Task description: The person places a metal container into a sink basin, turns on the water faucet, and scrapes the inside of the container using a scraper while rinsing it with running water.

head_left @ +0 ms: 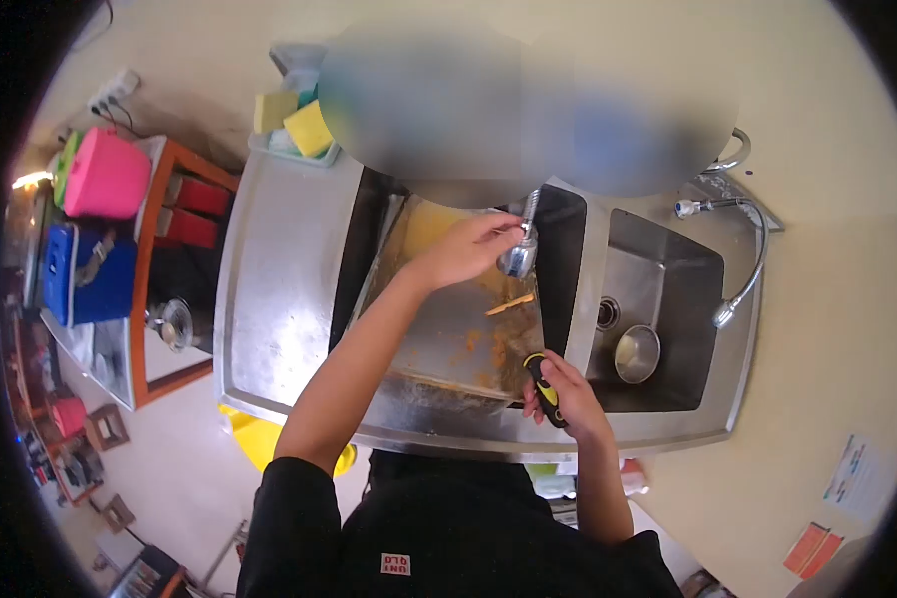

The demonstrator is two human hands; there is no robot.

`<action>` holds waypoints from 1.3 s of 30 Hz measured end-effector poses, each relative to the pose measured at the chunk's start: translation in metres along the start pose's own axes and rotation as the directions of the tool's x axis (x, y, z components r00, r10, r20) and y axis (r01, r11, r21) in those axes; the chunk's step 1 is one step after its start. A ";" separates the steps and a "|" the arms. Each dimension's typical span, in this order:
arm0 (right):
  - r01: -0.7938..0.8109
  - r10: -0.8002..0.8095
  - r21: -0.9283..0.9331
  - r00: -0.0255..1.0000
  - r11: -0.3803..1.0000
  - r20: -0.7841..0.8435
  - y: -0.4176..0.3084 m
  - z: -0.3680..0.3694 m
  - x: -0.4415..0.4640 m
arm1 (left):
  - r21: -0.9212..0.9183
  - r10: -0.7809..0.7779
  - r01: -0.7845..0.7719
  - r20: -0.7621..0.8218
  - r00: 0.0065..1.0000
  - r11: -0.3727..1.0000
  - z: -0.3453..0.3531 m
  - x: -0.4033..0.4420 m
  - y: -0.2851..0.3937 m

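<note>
My left hand (473, 249) is closed on the chrome spray head (517, 261) of a flexible tap, over a sink basin. Below it, a large metal tray (433, 324) with brown and yellow residue leans in the basin. An orange-brown strip (509, 305) lies on the tray. My right hand (572, 397) grips a black and yellow handle (545, 389) near the tray's lower right corner. The far end of that tool is hard to make out against the tray.
In the right basin (682, 289) sits a small metal pan (638, 354). A second tap (757, 254) curves beside it. Yellow sponges (309, 129) stand at the back left. A shelf unit (159, 269) with a pink container (109, 172) and a blue box (90, 274) is at the left.
</note>
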State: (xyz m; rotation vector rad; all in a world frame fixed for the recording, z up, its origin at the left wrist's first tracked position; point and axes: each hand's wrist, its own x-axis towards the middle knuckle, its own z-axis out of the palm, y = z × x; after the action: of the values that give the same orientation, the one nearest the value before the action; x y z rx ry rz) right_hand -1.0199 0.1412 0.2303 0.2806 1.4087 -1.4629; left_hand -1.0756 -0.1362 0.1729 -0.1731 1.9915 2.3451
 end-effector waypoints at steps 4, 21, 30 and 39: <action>-0.038 0.022 0.291 0.998 0.956 0.057 0.008 0.006 0.010 | 0.294 0.009 0.043 -0.172 0.985 0.955 -0.018 0.049 -0.011; -0.012 -0.041 0.586 0.996 0.810 0.077 0.004 0.043 0.013 | 0.851 0.339 -0.206 0.035 0.940 0.484 -0.050 0.175 -0.071; 0.043 -0.098 0.630 0.994 0.775 0.054 -0.002 0.051 0.024 | 0.630 0.388 -0.232 -0.121 0.914 0.741 -0.047 0.183 -0.079; 0.055 -0.112 0.648 0.993 0.759 0.047 -0.001 0.047 0.019 | 0.672 0.469 -0.416 0.115 0.876 0.612 -0.048 0.157 -0.066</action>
State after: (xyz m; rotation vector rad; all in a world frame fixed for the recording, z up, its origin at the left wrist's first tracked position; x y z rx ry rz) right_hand -1.0071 0.0923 0.2302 0.5872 0.8040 -1.9874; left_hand -1.2214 -0.1775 0.0812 0.3255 3.0674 1.5906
